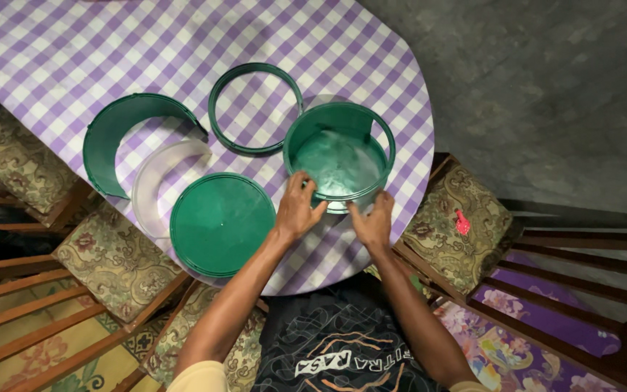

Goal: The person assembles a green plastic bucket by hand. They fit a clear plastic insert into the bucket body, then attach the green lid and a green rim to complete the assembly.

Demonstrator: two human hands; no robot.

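Note:
A round green plastic container (339, 151) stands on the purple checked tablecloth (74, 51) near the table's right edge. It has a curved green wall at its back and a clear part at its front. My left hand (297, 207) and my right hand (373, 220) both grip its near rim, fingers curled on the edge. To the left lie a flat green round lid (222, 223), a loose green ring (255, 108), a curved green wall piece (121, 131) and a curved clear plastic piece (157, 181).
Wooden chairs with floral cushions (110, 261) crowd the table's near left side, and another cushioned chair (455, 225) with a small red object (462, 222) sits at the right. Grey floor (546, 87) lies beyond the table's right edge.

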